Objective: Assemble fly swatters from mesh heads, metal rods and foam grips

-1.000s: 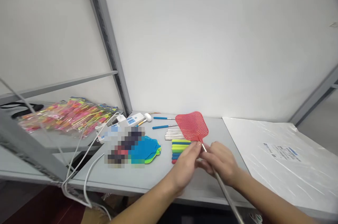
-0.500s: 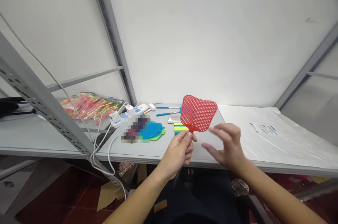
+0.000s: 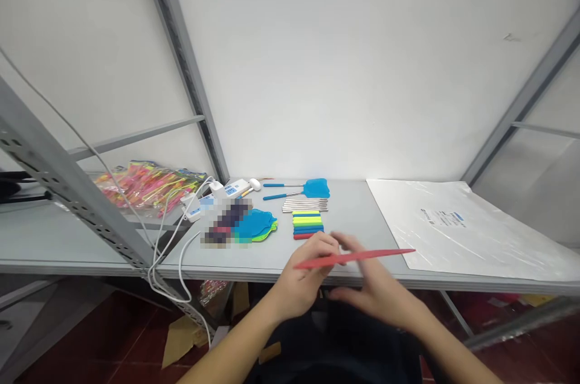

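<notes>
Red swatter head (image 3: 354, 258), edge-on, slants up rightward.

power strip (image 3: 238, 189) | labelled white sheet (image 3: 493, 245) | cardboard (image 3: 178, 343) on floor (image 3: 136, 336)

I hold the red swatter (image 3: 357, 256) in my left fingers (image 3: 322, 244); it shows only its thin edge, almost level, right end slightly higher, before the counter (image 3: 267, 258).

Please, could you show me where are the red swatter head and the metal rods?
Red swatter head (image 3: 354, 257): head view, on its thin edge.
Metal rods (image 3: 305, 205): head view, on the row's middle.
</notes>
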Action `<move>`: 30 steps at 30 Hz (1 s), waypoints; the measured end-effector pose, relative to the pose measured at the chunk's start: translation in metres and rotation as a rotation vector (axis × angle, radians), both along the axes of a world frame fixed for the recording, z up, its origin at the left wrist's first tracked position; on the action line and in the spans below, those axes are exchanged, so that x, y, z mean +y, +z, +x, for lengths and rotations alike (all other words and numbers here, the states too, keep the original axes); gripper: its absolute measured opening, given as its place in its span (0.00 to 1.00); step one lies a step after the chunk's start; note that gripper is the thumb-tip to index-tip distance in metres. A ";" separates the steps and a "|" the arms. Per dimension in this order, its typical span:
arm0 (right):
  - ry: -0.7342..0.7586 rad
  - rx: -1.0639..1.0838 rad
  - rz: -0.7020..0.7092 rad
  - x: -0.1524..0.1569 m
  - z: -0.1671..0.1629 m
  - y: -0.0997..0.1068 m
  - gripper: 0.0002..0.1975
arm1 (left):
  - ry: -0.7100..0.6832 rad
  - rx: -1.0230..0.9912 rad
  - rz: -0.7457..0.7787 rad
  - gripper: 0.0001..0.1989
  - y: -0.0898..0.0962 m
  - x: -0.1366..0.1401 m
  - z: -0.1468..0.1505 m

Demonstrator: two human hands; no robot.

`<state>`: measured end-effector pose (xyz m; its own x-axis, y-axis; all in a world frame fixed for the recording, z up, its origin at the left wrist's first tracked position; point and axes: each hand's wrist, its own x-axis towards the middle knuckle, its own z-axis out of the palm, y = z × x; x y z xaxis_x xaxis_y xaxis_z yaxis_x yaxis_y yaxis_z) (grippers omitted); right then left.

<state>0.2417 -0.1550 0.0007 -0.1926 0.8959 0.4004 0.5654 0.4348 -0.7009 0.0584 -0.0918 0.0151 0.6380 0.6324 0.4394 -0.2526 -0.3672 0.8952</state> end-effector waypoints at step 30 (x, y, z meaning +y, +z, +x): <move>-0.255 -0.001 0.251 0.115 0.037 -0.072 0.14 | 0.108 0.097 -0.129 0.15 -0.028 0.084 0.037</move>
